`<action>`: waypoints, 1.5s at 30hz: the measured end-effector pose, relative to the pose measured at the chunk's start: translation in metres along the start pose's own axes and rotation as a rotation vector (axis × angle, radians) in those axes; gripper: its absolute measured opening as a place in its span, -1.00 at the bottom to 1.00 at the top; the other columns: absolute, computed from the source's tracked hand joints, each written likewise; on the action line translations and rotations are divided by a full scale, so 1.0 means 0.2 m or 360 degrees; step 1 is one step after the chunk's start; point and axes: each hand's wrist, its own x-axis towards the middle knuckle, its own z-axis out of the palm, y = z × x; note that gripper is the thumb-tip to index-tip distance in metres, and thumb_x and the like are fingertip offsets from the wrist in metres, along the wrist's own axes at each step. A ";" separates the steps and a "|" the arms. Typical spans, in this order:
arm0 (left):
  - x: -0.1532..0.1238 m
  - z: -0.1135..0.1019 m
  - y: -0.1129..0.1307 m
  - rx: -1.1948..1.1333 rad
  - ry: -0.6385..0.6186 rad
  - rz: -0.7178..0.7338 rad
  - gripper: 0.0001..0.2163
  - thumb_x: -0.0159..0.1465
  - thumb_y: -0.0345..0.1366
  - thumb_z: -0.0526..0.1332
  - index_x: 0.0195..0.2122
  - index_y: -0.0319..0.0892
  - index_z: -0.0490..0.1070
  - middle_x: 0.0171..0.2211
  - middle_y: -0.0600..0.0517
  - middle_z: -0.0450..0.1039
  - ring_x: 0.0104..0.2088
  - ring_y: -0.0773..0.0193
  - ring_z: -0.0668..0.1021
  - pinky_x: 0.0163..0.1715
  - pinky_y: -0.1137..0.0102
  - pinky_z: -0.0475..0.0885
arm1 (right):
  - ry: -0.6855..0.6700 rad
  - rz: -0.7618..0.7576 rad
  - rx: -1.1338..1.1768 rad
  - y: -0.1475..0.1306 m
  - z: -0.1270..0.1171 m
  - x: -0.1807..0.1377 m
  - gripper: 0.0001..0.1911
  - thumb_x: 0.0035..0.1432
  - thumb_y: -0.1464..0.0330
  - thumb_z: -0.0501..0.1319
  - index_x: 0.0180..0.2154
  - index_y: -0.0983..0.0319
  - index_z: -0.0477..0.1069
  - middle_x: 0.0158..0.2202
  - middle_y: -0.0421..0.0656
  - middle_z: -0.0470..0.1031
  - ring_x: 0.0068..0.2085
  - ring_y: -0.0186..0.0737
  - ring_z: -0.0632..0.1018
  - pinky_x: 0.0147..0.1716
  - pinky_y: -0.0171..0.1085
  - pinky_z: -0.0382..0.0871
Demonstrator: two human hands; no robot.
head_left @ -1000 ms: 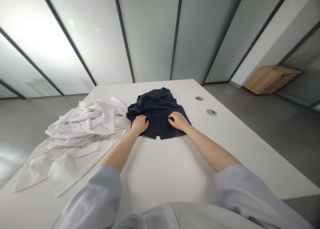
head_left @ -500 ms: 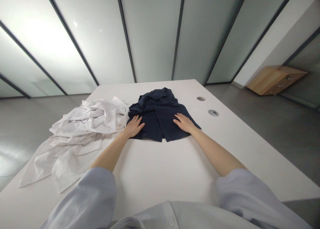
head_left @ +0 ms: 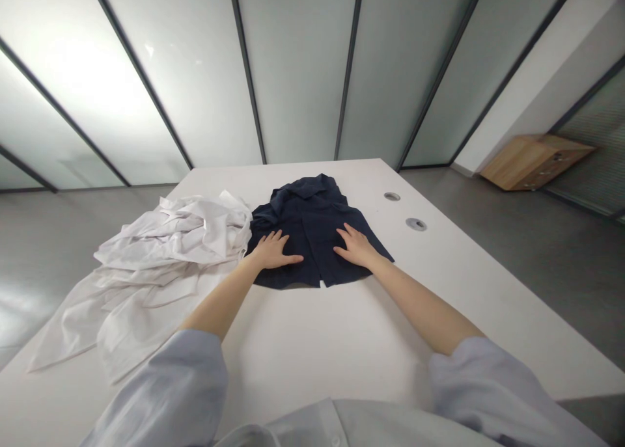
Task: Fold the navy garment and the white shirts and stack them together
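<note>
A dark navy garment (head_left: 312,226) lies spread on the white table (head_left: 342,343), its hem toward me. My left hand (head_left: 273,252) lies flat on the garment's near left part, fingers stretched out and apart. My right hand (head_left: 355,245) rests flat on the near right part, fingers also spread. Neither hand holds anything. A slit in the hem shows between the two hands.
A heap of crumpled white clothes (head_left: 161,252) lies on the table to the left, touching the navy garment. Two round cable holes (head_left: 415,224) sit at the right. Glass partitions stand behind the table. A wooden cabinet (head_left: 532,161) is on the floor, far right.
Both hands went from gripping the hem to lying flat with fingers spread. The navy garment's near part is now pulled flatter and wider toward me.
</note>
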 end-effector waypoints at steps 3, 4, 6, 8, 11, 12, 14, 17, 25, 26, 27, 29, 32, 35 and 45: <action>0.06 0.02 0.06 -0.0012 0.0170 0.0078 -0.02 0.10 0.42 -0.07 0.34 -0.26 0.07 0.39 -0.24 -0.08 0.37 -0.14 0.03 0.28 0.06 -0.02 | 0.0192 -0.0209 0.0123 -0.06 -0.05 0.03 -0.56 0.19 0.23 0.18 0.07 0.26 0.41 0.20 0.08 0.33 0.18 0.02 0.38 0.11 -0.08 0.24; 0.07 0.04 0.08 0.0002 0.0168 0.0115 0.00 0.06 0.43 -0.02 0.34 -0.26 0.06 0.39 -0.25 -0.08 0.37 -0.16 0.03 0.28 0.05 -0.02 | 0.0185 -0.0252 0.0173 -0.09 -0.07 0.04 -0.68 0.21 0.26 0.17 -0.06 0.25 0.48 0.08 0.04 0.45 0.07 -0.03 0.46 0.04 -0.12 0.30; 0.07 0.09 0.11 0.0038 0.0155 0.0212 0.06 -0.02 0.45 0.06 0.35 -0.24 0.03 0.39 -0.26 -0.11 0.37 -0.17 0.01 0.29 -0.01 -0.07 | 0.0063 -0.0288 0.0262 -0.14 -0.10 0.04 -0.79 0.23 0.29 0.14 -0.30 0.23 0.50 -0.23 -0.07 0.56 -0.20 -0.16 0.54 -0.17 -0.23 0.35; 0.05 0.13 0.12 0.0063 0.0216 0.0304 0.08 -0.04 0.44 0.09 0.36 -0.22 0.02 0.39 -0.24 -0.11 0.37 -0.14 0.01 0.30 -0.02 -0.11 | -0.0112 -0.0305 0.0300 -0.19 -0.11 0.02 -0.74 0.24 0.25 0.14 -0.44 0.21 0.46 -0.42 -0.15 0.54 -0.39 -0.24 0.51 -0.35 -0.29 0.29; 0.03 0.15 0.11 0.0066 0.0312 0.0378 0.03 0.00 0.42 0.08 0.35 -0.20 0.05 0.39 -0.20 -0.05 0.36 -0.06 0.06 0.33 0.06 -0.12 | -0.0266 -0.0320 0.0206 -0.26 -0.12 -0.02 -0.66 0.17 0.10 0.21 -0.49 0.19 0.45 -0.47 -0.16 0.53 -0.43 -0.24 0.49 -0.43 -0.30 0.23; 0.02 0.16 0.11 0.0065 0.0311 0.0381 0.02 0.00 0.42 0.09 0.35 -0.20 0.06 0.38 -0.20 -0.04 0.36 -0.06 0.06 0.33 0.07 -0.11 | -0.0280 -0.0317 0.0147 -0.28 -0.12 -0.03 -0.66 0.15 0.08 0.22 -0.49 0.18 0.46 -0.46 -0.14 0.54 -0.41 -0.21 0.50 -0.43 -0.29 0.23; 0.02 0.16 0.11 0.0062 0.0279 0.0363 0.03 -0.02 0.42 0.11 0.35 -0.19 0.06 0.39 -0.20 -0.06 0.37 -0.09 0.04 0.32 0.04 -0.10 | -0.0289 -0.0299 0.0048 -0.30 -0.12 -0.04 -0.70 0.15 0.12 0.22 -0.47 0.18 0.49 -0.42 -0.11 0.56 -0.38 -0.16 0.52 -0.42 -0.28 0.24; 0.03 0.16 0.12 0.0057 0.0242 0.0328 0.04 -0.04 0.42 0.13 0.37 -0.13 0.02 0.40 -0.16 -0.10 0.37 -0.12 0.00 0.31 -0.01 -0.11 | -0.0376 -0.0289 0.0077 -0.32 -0.14 -0.03 -0.78 0.15 0.28 0.18 -0.49 0.19 0.49 -0.43 -0.11 0.57 -0.38 -0.17 0.53 -0.42 -0.28 0.25; 0.01 0.13 0.11 0.0012 0.0157 0.0352 0.03 -0.06 0.38 0.20 0.35 -0.11 0.05 0.40 -0.17 -0.11 0.37 -0.15 0.01 0.30 -0.04 -0.08 | -0.0606 -0.0355 0.0930 -0.29 -0.19 0.01 -0.69 0.26 0.33 0.01 -0.35 0.24 0.51 -0.44 -0.17 0.55 -0.39 -0.26 0.53 -0.33 -0.31 0.35; 0.02 0.11 0.09 -0.0025 0.0134 0.0395 -0.02 -0.03 0.35 0.21 0.33 -0.11 0.10 0.39 -0.16 -0.06 0.36 -0.13 0.05 0.30 0.00 -0.04 | -0.0469 -0.0342 0.0903 -0.27 -0.19 0.02 -0.72 0.25 0.34 0.03 -0.31 0.24 0.52 -0.37 -0.16 0.57 -0.34 -0.25 0.54 -0.28 -0.30 0.37; 0.03 0.09 0.07 -0.0079 0.0128 0.0431 -0.10 0.03 0.30 0.20 0.31 -0.12 0.16 0.37 -0.15 0.02 0.35 -0.09 0.11 0.29 0.06 0.02 | -0.0322 -0.0324 0.0835 -0.26 -0.18 0.03 -0.75 0.23 0.36 0.06 -0.27 0.24 0.52 -0.30 -0.14 0.58 -0.28 -0.23 0.55 -0.23 -0.28 0.37; 0.06 0.05 0.03 -0.0195 0.0199 0.0425 -0.31 0.19 0.15 0.15 0.24 -0.18 0.27 0.27 -0.13 0.24 0.27 0.03 0.29 0.25 0.21 0.15 | -0.0098 -0.0292 0.0648 -0.21 -0.17 0.07 -0.76 0.21 0.36 0.10 -0.17 0.24 0.52 -0.14 -0.08 0.56 -0.12 -0.17 0.54 -0.07 -0.23 0.35; 0.11 0.02 -0.02 -0.0208 0.0465 0.0226 -0.49 0.30 -0.03 0.06 0.18 -0.22 0.33 0.16 -0.12 0.38 0.17 0.10 0.40 0.19 0.27 0.24 | 0.0015 -0.0162 0.0340 -0.16 -0.11 0.12 -0.61 0.25 0.26 0.11 0.06 0.24 0.43 0.16 0.03 0.38 0.19 -0.03 0.37 0.15 -0.11 0.21; 0.16 0.06 -0.03 -0.0046 0.0541 0.0060 -0.46 0.32 0.00 0.04 0.23 -0.18 0.27 0.27 -0.13 0.23 0.26 0.02 0.28 0.23 0.17 0.18 | -0.0057 0.0025 0.0087 -0.13 -0.04 0.16 -0.43 0.30 0.12 0.05 0.25 0.23 0.24 0.35 0.05 0.10 0.34 0.09 0.12 0.25 0.02 0.04; 0.17 0.12 -0.01 0.0079 0.0362 -0.0065 -0.21 0.24 0.30 -0.11 0.35 -0.12 0.08 0.39 -0.18 -0.04 0.35 -0.14 0.09 0.26 -0.02 0.01 | -0.0119 0.0142 -0.0090 -0.14 0.01 0.14 -0.40 0.30 0.10 -0.07 0.26 0.23 0.22 0.33 0.05 0.16 0.30 0.16 0.20 0.19 0.08 0.11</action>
